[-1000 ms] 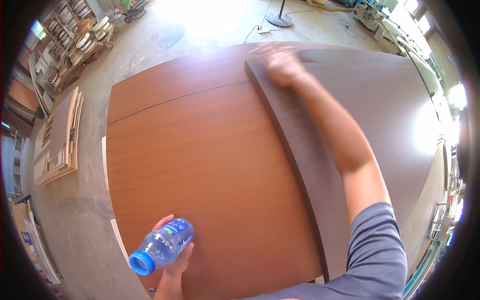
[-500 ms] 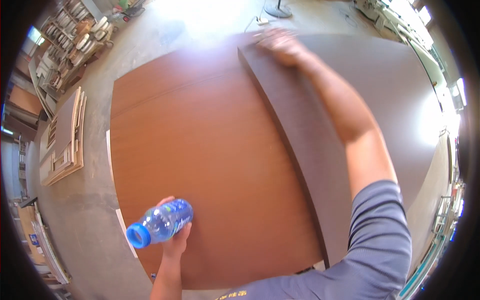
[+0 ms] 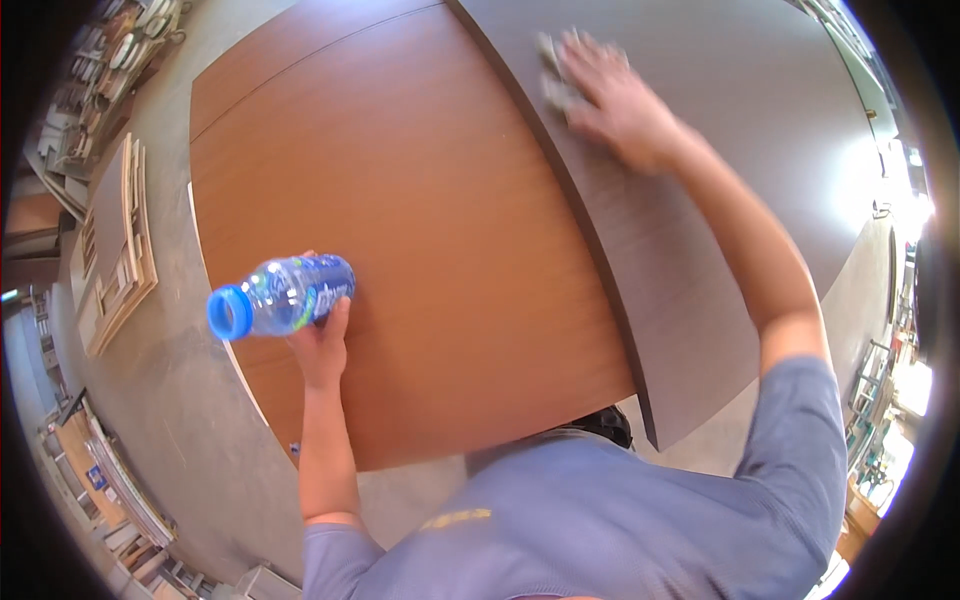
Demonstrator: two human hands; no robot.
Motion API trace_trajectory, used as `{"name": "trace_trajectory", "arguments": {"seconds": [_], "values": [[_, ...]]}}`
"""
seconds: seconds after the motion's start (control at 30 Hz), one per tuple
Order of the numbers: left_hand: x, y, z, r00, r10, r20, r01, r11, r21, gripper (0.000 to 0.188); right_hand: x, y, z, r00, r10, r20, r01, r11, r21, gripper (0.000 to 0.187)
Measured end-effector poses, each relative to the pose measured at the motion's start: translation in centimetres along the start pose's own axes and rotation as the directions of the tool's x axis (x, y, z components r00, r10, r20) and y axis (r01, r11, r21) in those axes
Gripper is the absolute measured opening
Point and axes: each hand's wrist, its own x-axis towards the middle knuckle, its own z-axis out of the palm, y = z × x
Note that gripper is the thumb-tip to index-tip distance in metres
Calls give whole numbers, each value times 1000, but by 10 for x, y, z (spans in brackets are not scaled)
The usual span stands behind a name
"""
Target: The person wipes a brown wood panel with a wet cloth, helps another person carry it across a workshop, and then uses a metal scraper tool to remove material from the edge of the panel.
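Your left hand (image 3: 324, 346) wraps its fingers round a clear bottle (image 3: 282, 297) over the brown board (image 3: 420, 240). Your right hand (image 3: 622, 102) spreads almost flat on a blurry pale cloth (image 3: 560, 96) over the dark board (image 3: 700, 240). Rubbing looks underway; I can't tell what's left.

- The right hand (image 3: 628, 112) is blurred; how its fingers grip the pale, cloth-like thing (image 3: 552, 88) cannot be made out.
- The left hand (image 3: 325, 345) is partly hidden behind the bottle (image 3: 283, 297).
- The far ends of the dark panel (image 3: 690, 260) and brown panel (image 3: 420, 200) are cut off.
- The dark panel hides the brown one's right side.
- A blue speck (image 3: 295, 448) at the near left is too small to tell.
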Motion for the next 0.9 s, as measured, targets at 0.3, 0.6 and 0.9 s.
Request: {"name": "trace_trajectory", "arguments": {"seconds": [0.3,0.6,0.9], "values": [[-6,-2,-6,998,-18,-57,19,1000,17,57,-86,-109,-29,987,137,89,-161,918,363,76],[-7,-6,-6,997,-1,-79,9,995,99,40,-42,-97,-1,965,256,-64,-236,945,228,66],[-4,-7,-10,998,34,-55,-29,996,83,39,-32,-99,-6,942,334,-26,-323,927,192,63]]}}
